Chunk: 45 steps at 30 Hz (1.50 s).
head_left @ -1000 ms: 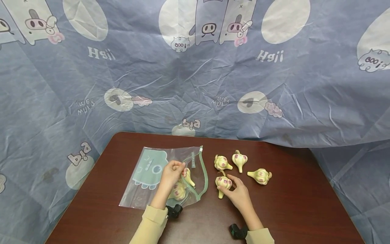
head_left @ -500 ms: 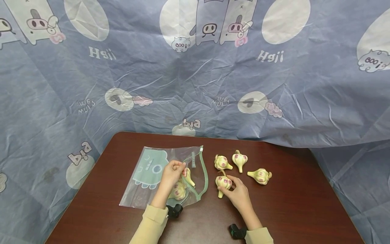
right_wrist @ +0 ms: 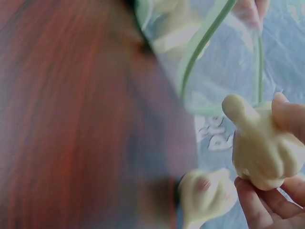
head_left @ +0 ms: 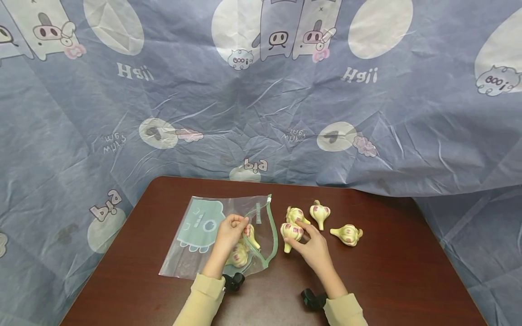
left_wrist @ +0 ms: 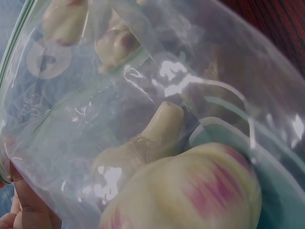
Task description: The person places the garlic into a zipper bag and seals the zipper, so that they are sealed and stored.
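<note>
My left hand (head_left: pixel 229 233) pinches the green-edged mouth of a clear zip bag (head_left: pixel 173 262) printed with a teal cartoon figure, holding that edge raised. Two garlic bulbs lie inside; in the left wrist view one purple-streaked bulb (left_wrist: pixel 209 191) fills the foreground, with a second bulb (left_wrist: pixel 164 121) behind it. To the right of the bag's mouth, my right hand (head_left: pixel 317 251) grips another garlic bulb (head_left: pixel 291 232) between thumb and fingers, its stem pointing toward me. The right wrist view shows this held bulb (right_wrist: pixel 262 148) in front of the green zip strip (right_wrist: pixel 202 45).
Three more garlic bulbs are on the dark wooden table (head_left: pixel 391 271): one (head_left: pixel 297 214) just behind the held bulb, one (head_left: pixel 320 213) farther back, one (head_left: pixel 347 235) to the right. A blue patterned cloth (head_left: pixel 244 113) hangs behind the table.
My right hand has moved a little left and away from me, taking the garlic bulb with it. The left hand and the bag stay where they were.
</note>
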{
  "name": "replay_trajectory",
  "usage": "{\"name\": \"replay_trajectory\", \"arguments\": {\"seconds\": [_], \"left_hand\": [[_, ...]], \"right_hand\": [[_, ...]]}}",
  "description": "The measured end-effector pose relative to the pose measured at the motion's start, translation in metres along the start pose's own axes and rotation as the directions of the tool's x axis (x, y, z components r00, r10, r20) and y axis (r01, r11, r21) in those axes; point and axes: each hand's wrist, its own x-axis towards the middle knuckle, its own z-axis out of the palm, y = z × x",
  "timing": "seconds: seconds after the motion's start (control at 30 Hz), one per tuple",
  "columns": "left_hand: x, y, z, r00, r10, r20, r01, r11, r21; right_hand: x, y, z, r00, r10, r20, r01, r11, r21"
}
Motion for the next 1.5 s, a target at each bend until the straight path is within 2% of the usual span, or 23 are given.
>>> {"name": "replay_trajectory", "arguments": {"seconds": [0.13,0.43,0.77,1.1,1.3,1.5], "left_hand": [[0.0,0.001,-0.001,1.0,-0.002,0.002,0.002,1.0,0.004],[0.005,-0.011,0.002,1.0,0.004,-0.025,-0.004,1.0,0.008],[0.007,-0.014,0.001,0.999,-0.003,-0.045,0.006,0.998,0.061],[0.007,-0.015,0.001,0.999,-0.004,-0.033,0.005,0.999,0.036],[0.006,-0.013,0.002,1.0,0.002,-0.028,0.0,0.998,0.068],[0.005,-0.012,0.002,1.0,0.01,-0.024,-0.008,0.997,0.082]], "right_hand": [[0.006,-0.016,0.007,0.999,-0.039,0.014,0.039,0.999,0.031],[0.011,-0.037,0.028,0.991,-0.125,0.055,0.122,0.991,0.058],[0.006,-0.027,0.054,0.976,-0.158,0.148,0.158,0.987,0.009],[0.007,-0.021,0.065,0.964,-0.14,0.228,0.156,0.986,-0.053],[0.011,-0.02,0.071,0.939,-0.164,0.301,0.19,0.98,-0.06],[0.014,-0.021,0.079,0.922,-0.149,0.358,0.212,0.966,-0.146]]}}
